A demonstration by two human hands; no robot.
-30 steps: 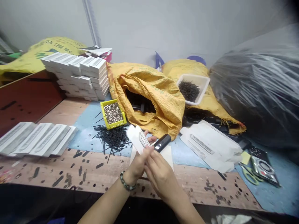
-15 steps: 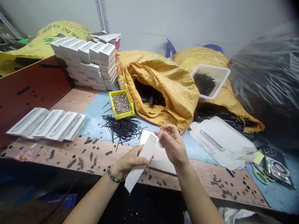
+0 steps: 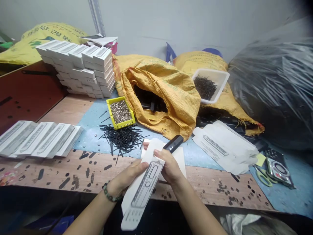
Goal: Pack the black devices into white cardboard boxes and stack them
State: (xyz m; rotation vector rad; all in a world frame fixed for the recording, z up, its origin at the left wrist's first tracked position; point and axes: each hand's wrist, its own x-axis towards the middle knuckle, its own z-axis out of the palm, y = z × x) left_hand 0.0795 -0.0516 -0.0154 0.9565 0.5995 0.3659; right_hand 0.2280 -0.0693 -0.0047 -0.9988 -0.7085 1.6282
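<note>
My left hand (image 3: pixel 128 176) is closed around the left side of a white printed carton (image 3: pixel 145 189), its thumb lying on the front panel. The carton tilts toward me, with a line drawing on its face and flaps standing out at both ends. My right hand (image 3: pixel 171 166) is closed too, pressing the carton's upper right edge with the thumb. A slim black stick-like device (image 3: pixel 174 143) pokes out above that hand, its lower part hidden by the fingers. Behind the hands lies a white flat piece (image 3: pixel 181 160) on the table.
Black rods (image 3: pixel 122 138) lie heaped by a yellow bin (image 3: pixel 133 121) of small metal parts. Finished-looking cartons (image 3: pixel 46 140) lie left, below a stack (image 3: pixel 78 70). An open yellow sack (image 3: pixel 181 98) stands behind; flat cartons (image 3: pixel 220 147) and scissors (image 3: pixel 262 178) lie right.
The carton has turned so its printed face shows. My right hand has come down onto its edge, and the black device now shows in it. The view has shifted slightly right.
</note>
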